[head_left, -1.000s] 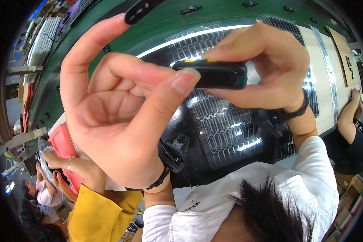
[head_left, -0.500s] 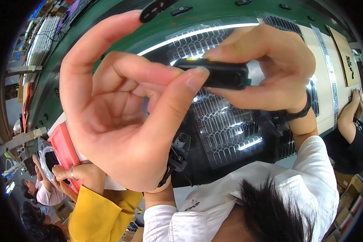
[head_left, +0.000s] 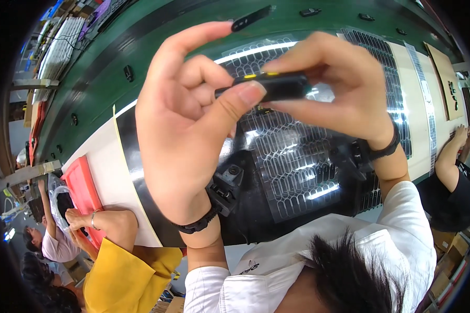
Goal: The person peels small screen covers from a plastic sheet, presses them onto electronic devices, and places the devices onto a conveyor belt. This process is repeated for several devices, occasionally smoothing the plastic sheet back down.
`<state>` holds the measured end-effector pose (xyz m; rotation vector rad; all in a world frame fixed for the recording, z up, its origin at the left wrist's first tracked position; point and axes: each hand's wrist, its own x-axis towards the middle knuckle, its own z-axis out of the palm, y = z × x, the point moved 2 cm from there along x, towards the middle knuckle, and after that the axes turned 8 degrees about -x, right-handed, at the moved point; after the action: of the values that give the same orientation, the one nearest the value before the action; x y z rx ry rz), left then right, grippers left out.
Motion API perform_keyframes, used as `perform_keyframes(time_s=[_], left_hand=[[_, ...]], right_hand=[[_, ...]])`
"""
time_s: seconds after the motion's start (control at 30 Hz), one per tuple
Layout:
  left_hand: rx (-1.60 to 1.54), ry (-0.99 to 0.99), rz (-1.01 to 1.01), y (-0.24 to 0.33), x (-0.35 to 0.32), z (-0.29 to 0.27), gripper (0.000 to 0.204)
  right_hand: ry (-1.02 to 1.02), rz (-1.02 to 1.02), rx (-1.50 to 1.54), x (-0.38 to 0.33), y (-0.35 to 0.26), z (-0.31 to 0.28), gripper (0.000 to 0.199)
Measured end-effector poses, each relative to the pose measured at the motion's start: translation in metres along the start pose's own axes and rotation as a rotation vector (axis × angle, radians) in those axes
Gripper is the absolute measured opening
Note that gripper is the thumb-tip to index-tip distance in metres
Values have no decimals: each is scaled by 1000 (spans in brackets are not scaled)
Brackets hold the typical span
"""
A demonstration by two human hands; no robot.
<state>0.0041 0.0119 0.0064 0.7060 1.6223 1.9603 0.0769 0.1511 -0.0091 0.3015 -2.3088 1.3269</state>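
Note:
Both hands hold a small black rounded device with yellow spots along its upper edge, raised above the work surface. My left hand pinches its left end, the thumb across the near side. A thin black elongated label clings to the tip of my left index finger, which points up and away. My right hand grips the device's right part between thumb and fingers. Under the hands lies a clear sheet of oval labels, many outlines bare. The device's far side is hidden.
A green conveyor belt carrying several small black devices runs along the far side. Another label sheet lies at the right. On the left stands a red tray, beside a co-worker in yellow. Another co-worker's arm is at the far right.
My left hand has drawn back from the camera and turned, its index finger and label shifting right. The device has tilted a little, showing more yellow. Devices on the belt have shifted.

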Motion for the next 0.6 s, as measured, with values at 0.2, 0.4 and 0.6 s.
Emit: perform_keyframes(time_s=[0.2,0.4,0.6], left_hand=[[166,-21,51,-7,6,-11,44],[441,263,171,-21,22,-32,43],[469,266,180,-12,16,-38,43]], right_hand=[[-78,328,369,10,13,8,18],[-83,443,29,56,140,-17,22],[-36,-67,-862,116,189,29,37]])
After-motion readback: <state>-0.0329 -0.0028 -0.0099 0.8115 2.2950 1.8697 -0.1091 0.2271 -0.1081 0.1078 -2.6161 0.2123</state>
